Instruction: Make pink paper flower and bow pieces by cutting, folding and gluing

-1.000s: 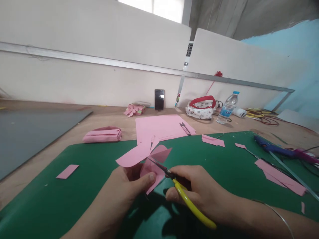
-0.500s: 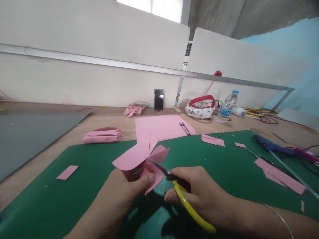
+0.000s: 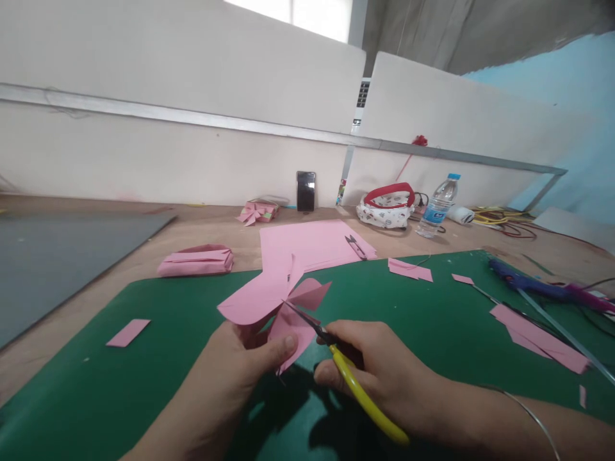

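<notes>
A pink paper flower (image 3: 259, 294) with curved petals is pinched between the thumb and fingers of my left hand (image 3: 245, 365), above the green mat (image 3: 177, 378). My right hand (image 3: 379, 358) is closed around yellow-handled needle-nose pliers (image 3: 355, 387). The long thin jaws point up and left, with their tips at the flower's centre. Whether the jaws grip the paper, I cannot tell. Below the flower a small dark wire-like end pokes out. Part of the left fingers is hidden behind the petals.
Beyond the mat lie pink paper sheets (image 3: 307, 240) with thread snips (image 3: 355, 247) on them. A pink wrapped bundle (image 3: 196, 261) is at left; paper strips (image 3: 541, 339) and a glue gun (image 3: 523, 282) are at right. A phone (image 3: 305, 191), pouch (image 3: 385, 214) and water bottle (image 3: 436, 211) stand behind.
The flower and the pliers have shifted very slightly, the yellow handle swinging a little to the left. Both hands keep their hold, and the surroundings look the same.
</notes>
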Tool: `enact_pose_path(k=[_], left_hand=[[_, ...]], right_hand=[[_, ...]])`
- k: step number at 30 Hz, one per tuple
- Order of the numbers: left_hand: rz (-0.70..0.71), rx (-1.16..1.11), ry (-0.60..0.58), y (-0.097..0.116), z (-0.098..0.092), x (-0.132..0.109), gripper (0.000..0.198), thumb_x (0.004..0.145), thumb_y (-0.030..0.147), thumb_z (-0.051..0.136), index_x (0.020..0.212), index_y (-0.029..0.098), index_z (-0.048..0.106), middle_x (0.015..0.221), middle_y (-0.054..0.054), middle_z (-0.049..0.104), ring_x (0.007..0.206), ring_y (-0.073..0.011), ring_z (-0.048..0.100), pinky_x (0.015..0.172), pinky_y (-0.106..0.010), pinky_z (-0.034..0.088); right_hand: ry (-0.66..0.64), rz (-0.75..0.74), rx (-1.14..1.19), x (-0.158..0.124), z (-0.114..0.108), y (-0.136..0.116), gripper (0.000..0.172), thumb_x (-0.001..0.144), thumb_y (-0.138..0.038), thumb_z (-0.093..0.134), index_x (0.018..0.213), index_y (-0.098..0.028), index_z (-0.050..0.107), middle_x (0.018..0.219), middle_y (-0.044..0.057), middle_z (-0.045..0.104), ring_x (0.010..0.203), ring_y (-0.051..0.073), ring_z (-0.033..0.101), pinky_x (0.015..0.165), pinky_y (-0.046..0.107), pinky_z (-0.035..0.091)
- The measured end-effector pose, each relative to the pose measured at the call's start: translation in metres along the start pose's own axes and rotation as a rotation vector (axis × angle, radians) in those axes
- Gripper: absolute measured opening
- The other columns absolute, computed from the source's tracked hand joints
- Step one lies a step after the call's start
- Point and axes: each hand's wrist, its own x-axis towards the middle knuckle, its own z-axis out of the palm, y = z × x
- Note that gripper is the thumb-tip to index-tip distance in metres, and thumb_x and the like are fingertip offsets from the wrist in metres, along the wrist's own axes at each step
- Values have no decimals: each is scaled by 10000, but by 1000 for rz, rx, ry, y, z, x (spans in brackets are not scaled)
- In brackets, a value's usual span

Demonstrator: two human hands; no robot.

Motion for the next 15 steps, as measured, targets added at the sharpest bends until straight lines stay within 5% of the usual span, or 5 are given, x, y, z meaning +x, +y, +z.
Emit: enact_pose_path(k=[6, 15], left_hand=[[26, 8, -11, 2, 1, -1, 655, 730, 236, 679, 1336, 267, 433, 1283, -47, 596, 1148, -297, 536, 929, -391, 431], [17, 48, 17, 2, 3, -2, 587, 707, 320, 708, 1262, 248, 529, 1156, -50, 666, 950, -258, 620, 854, -365, 460]], right_hand=[[-1, -1, -2, 1, 1, 1, 324, 796, -450, 601, 678, -186, 456, 613, -66, 433, 565, 80, 332, 493, 202, 250], [12, 4, 40, 0, 0, 0, 319, 788, -436, 622, 672, -179, 474, 595, -69, 430, 560, 78, 325, 490, 203, 249]])
